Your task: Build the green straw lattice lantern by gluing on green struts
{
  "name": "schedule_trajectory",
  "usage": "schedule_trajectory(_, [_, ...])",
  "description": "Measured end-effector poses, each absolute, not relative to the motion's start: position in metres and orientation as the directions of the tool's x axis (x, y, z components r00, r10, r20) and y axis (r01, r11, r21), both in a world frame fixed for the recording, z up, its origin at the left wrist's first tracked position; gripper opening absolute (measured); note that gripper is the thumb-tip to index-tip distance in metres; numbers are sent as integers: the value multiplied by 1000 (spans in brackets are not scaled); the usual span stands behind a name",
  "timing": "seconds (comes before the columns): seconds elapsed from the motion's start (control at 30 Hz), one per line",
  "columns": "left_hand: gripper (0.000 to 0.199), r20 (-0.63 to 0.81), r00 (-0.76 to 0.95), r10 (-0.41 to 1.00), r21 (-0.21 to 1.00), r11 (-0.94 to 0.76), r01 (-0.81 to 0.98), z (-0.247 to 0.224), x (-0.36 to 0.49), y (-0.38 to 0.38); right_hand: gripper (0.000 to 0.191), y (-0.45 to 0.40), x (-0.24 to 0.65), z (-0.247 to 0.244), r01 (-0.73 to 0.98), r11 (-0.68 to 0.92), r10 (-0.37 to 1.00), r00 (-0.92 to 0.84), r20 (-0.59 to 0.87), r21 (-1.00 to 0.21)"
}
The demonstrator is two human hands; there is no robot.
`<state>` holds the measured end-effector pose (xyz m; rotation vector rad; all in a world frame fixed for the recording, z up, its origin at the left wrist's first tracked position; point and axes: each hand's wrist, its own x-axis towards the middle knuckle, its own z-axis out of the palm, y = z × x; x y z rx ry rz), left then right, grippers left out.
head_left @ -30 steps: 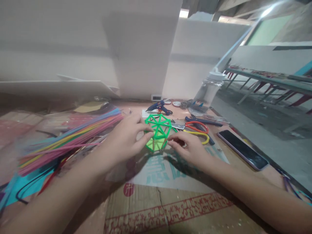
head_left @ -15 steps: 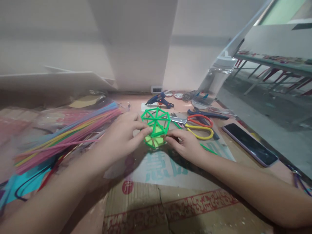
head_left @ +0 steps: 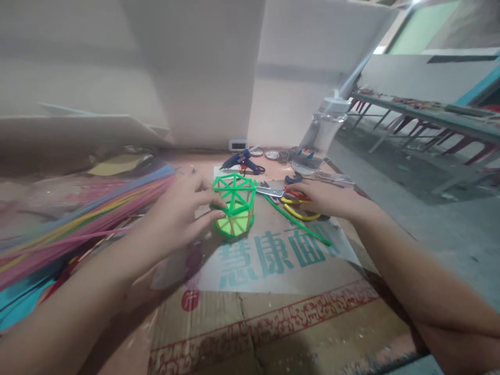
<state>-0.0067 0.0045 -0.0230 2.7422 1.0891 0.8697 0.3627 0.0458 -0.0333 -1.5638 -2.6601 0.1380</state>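
Observation:
A small wheel-topped frame of green strips [head_left: 235,211] with a light green base stands on a white sheet. My left hand [head_left: 187,208] pinches its left side between thumb and fingers. Over to the right, my right hand [head_left: 322,198] has its fingers on the handles of scissors [head_left: 271,192], which have one red and one yellow loop and lie with the blades toward the frame. The hand covers part of the red loop. A loose green strip [head_left: 300,225] lies below the scissors.
Behind the frame are a blue glue gun [head_left: 242,160], a small digital display [head_left: 238,145] and a clear water bottle [head_left: 322,135]. Bundled colored strips [head_left: 128,208] lie on the left. Printed cardboard [head_left: 211,333] covers the front. Another table [head_left: 425,112] stands at the far right.
My right hand has left the frame and moved right onto the scissors' handles. My left hand stays at the frame. The view has shifted slightly to the right.

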Motion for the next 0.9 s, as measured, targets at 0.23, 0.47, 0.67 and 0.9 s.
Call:
schedule_trajectory(0.23, [18, 488, 538, 687, 353, -720, 598, -24, -4, 1, 53, 58, 350, -75, 905, 405, 912, -390, 123, -132])
schedule_trajectory(0.47, [10, 557, 456, 694, 403, -706, 583, -32, -1, 6, 58, 51, 360, -42, 858, 391, 880, -242, 410, -333])
schedule_trajectory(0.67, [8, 609, 427, 668, 396, -723, 566, -39, 1, 7, 55, 14, 320, -42, 732, 680, 607, -528, 594, -45])
schedule_trajectory(0.9, [19, 610, 438, 660, 388, -731, 561, -41, 2, 7, 47, 11, 311, -54, 740, 664, 564, -591, 577, 108])
